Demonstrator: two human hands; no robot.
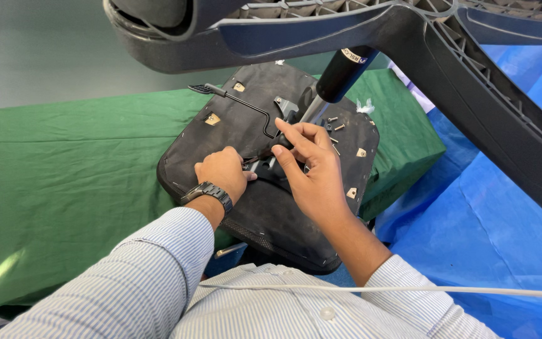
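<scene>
Upturned chair seat worked on with both hands on a green-covered table.

Nearest, two striped sleeves are seen, a black wristwatch [208,191] worn on the left wrist. The left hand [223,172] is curled into a loose fist on the black seat underside [258,213]; what it grips cannot be told. The right hand [312,169] is bent at the wrist, its fingertips closed on a small black knob [281,142] at the mechanism plate. The seat is laid flat on the green cloth [83,163], its long axis running away and slightly right. About four loose screws [334,125] are scattered beyond. One gas cylinder [341,74] is tilted up toward the chair base [409,37] overhead.
</scene>
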